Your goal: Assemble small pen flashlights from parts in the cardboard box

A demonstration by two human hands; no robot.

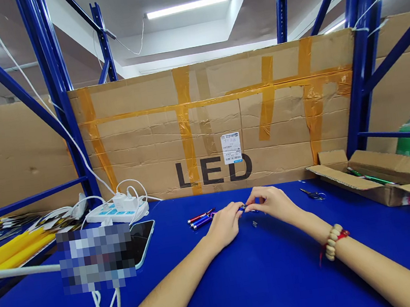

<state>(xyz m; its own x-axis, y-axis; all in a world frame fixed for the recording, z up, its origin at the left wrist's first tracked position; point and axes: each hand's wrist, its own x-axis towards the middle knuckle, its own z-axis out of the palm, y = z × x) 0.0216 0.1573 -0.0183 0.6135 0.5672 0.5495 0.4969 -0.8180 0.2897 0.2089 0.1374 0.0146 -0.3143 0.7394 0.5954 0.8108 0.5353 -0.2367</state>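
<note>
From here, nearest of all are the bare forearms, the right wearing a bracelet of pale round beads with red cord point(334, 243). Beyond them, near the middle of the frame, a tiny silvery metal bit point(254, 224) lies loose on the blue surface point(285, 275).

Just past it the hands meet over a small, dark-blue shiny piece point(242, 208), mostly hidden by fingers. The step in hand looks to me like close fingertip work on that piece; the next move, I'd judge, calls for a steady left side and fine, light control from the right.

The left hand point(224, 226) is bunched, its fingertips closed on the piece. The right hand point(269, 201) arches over from the other side, its thumb and forefinger nearly together in a narrow grip on the same piece.

Just left of the hands lie slim, glossy red and blue metallic tubes point(201, 219). Right of centre there's a small dark scissors-like tool point(313, 194), well apart from the fingers, and behind everything stands a taped brown cardboard panel point(139, 153) lettered LED.
</note>
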